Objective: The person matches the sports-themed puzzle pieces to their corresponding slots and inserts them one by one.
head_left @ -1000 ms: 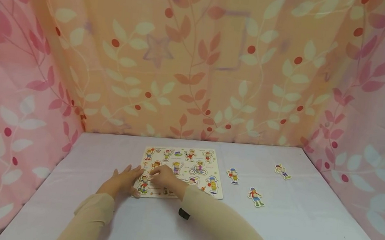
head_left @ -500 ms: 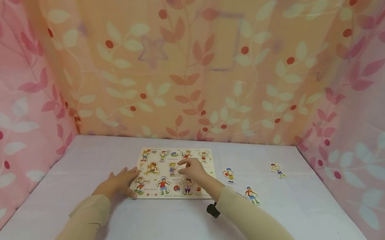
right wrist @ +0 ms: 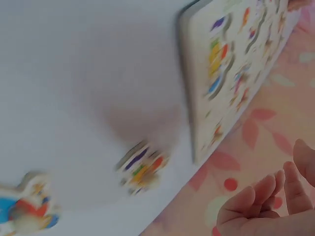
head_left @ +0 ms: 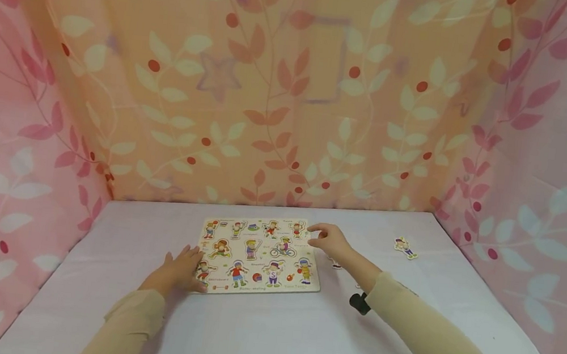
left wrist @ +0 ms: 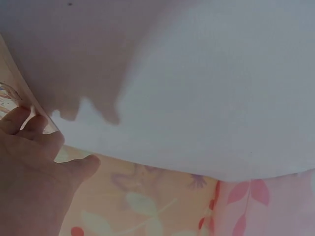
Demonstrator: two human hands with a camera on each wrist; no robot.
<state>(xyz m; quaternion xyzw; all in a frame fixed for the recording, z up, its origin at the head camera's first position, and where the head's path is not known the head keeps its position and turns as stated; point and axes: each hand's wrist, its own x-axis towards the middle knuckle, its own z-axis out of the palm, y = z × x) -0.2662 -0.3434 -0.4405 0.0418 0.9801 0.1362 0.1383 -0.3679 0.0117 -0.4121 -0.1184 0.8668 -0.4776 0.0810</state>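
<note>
A white puzzle board (head_left: 261, 290) with several sports figures in it lies on the table. My left hand (head_left: 177, 272) rests at its left edge, the fingers spread over the lower left corner. In the left wrist view, the fingers of my left hand (left wrist: 37, 157) reach the board's edge. My right hand (head_left: 332, 244) is in the air just past the board's right edge, thumb and index finger apart with nothing between them. Below it in the right wrist view are two loose figure pieces, a blurred piece (right wrist: 142, 167) and a blue-and-red piece (right wrist: 29, 211).
Another loose figure piece (head_left: 405, 248) lies farther right on the white-covered table (head_left: 278, 336). Under the right sleeve sits a black wrist device (head_left: 359, 303). Leaf-patterned cloth (head_left: 272, 85) closes off the back and sides.
My right hand has moved right, from over the board's left half to beyond its right edge, uncovering the figures. My left hand stays at the left edge. The head view has shifted slightly.
</note>
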